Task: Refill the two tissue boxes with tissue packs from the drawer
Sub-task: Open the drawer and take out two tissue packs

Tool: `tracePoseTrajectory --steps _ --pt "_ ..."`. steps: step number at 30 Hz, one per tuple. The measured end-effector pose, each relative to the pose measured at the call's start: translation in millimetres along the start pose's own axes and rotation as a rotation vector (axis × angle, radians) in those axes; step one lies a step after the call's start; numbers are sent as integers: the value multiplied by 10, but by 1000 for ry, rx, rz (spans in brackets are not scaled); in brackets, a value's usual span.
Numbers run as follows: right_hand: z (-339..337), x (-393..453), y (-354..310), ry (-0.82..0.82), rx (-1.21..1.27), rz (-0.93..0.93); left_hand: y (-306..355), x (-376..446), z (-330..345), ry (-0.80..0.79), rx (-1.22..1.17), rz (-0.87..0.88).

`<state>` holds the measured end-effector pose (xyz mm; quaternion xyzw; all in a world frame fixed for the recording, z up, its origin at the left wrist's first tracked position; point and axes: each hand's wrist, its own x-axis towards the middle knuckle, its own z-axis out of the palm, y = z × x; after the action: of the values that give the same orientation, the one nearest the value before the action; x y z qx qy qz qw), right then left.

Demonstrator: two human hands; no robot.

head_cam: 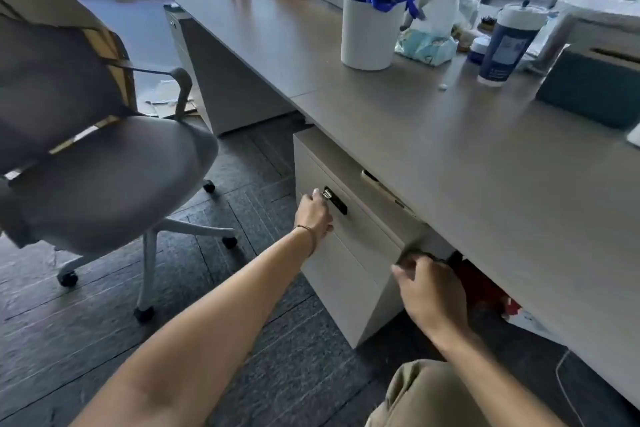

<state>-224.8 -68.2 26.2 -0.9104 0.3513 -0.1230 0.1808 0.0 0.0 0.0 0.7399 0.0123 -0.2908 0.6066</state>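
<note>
Head view: left hand (313,215) pinches the key (326,194) to unlock the drawer (349,236) — right hand's (429,291) grip curls round its far edge, ready to pull.

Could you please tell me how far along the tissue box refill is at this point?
Nothing looks done yet. The drawer cabinet under the desk appears closed. In hand: the left hand is at the key in its lock, and the right hand grips the cabinet's right edge. Left: opening it, fetching packs, filling both boxes.
</note>
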Motion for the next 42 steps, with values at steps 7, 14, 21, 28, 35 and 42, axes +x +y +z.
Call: tracePoseTrajectory --steps 7,14,21,28,35,42 --pt "41 103 60 53 -152 -134 -250 468 226 126 72 130" --pt "55 168 137 68 -82 -206 -375 699 225 151 105 142" --pt "-28 135 38 -121 -12 -293 -114 29 2 228 127 142" --pt "79 -244 -520 -375 -23 -486 -520 -185 -818 289 63 153" --pt "337 -797 -1110 -398 -46 -732 -842 -550 -1708 367 59 183" --pt "588 -1145 -1458 -363 -56 -892 -1018 -829 -2238 426 13 189"
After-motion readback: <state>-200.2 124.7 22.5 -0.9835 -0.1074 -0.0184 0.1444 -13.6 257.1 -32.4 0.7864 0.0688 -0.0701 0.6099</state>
